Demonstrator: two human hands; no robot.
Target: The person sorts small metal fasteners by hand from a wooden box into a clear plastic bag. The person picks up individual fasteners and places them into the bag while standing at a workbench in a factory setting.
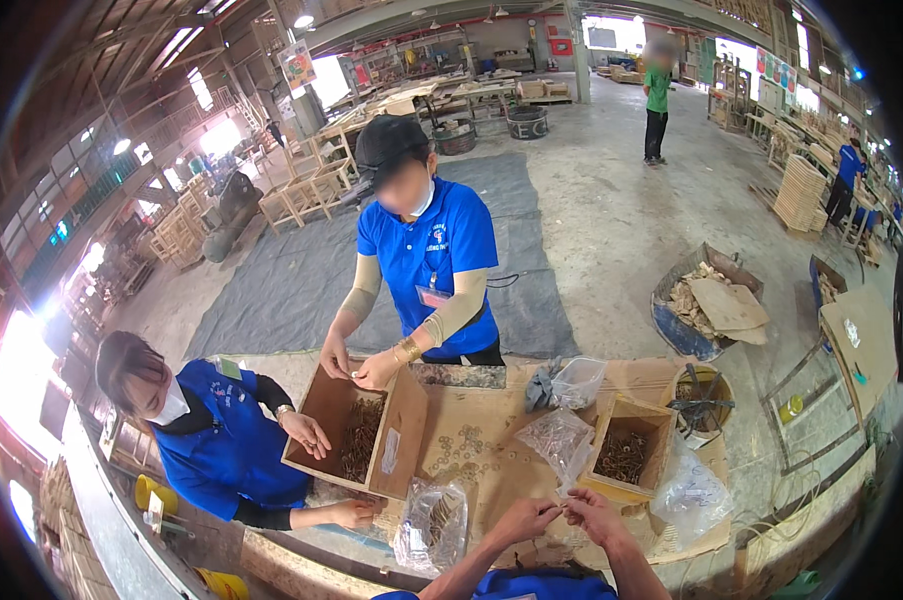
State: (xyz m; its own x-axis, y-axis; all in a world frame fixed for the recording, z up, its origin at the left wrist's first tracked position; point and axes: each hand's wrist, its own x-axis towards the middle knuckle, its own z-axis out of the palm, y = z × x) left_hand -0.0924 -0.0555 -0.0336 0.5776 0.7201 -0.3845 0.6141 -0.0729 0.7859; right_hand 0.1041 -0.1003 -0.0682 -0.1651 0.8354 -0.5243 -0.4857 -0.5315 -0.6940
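Observation:
My left hand point(531, 518) and my right hand point(593, 514) meet above the cardboard-covered table, fingertips pinched close together. Whatever they hold between them is too small to make out. Just beyond my right hand stands a wooden box point(659, 428) with brownish metal screws or bolts point(621, 457) inside. A clear plastic bag point(559, 440) lies beside that box, and another crumpled bag point(693, 495) sits to its right. Several small round washers point(461, 450) are scattered on the cardboard point(496, 400) to the left of my hands.
Two co-workers in blue shirts point(426, 240) point(221, 430) reach at a larger wooden box point(406, 420) of metal parts. A plastic bag of parts point(433, 525) lies near my left forearm. A bucket point(699, 400) stands at the table's right; beyond it is a bin of wood scraps point(706, 305).

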